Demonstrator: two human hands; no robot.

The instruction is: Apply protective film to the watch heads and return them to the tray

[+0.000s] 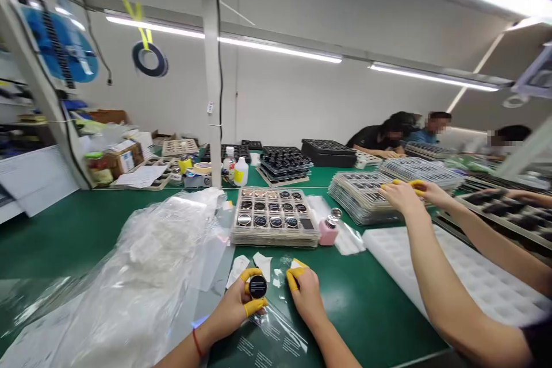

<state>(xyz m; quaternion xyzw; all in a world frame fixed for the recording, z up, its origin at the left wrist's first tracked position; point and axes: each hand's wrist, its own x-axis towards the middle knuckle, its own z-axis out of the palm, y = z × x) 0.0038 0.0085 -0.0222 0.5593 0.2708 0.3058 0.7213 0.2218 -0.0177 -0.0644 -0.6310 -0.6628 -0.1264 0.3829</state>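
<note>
My left hand [235, 306], with yellow finger cots on thumb and forefinger, pinches a small round black disc [257, 286] just above the green table. My right hand [305, 293], also with yellow cots, is curled beside it, its fingertips at a scrap of clear film [281, 276]; I cannot make out what they pinch. A clear printed plastic bag [276, 333] lies under both hands. Just beyond stands a stack of trays [275, 230] holding several round discs. A pink dispenser bottle [329, 230] sits to the stack's right.
A big heap of clear plastic bags [142, 276] fills the left. A co-worker's two arms [435, 264] reach from the right to a tray stack [366, 195], above a white foam tray [474, 276]. Bottles, boxes, black trays and seated people are further back.
</note>
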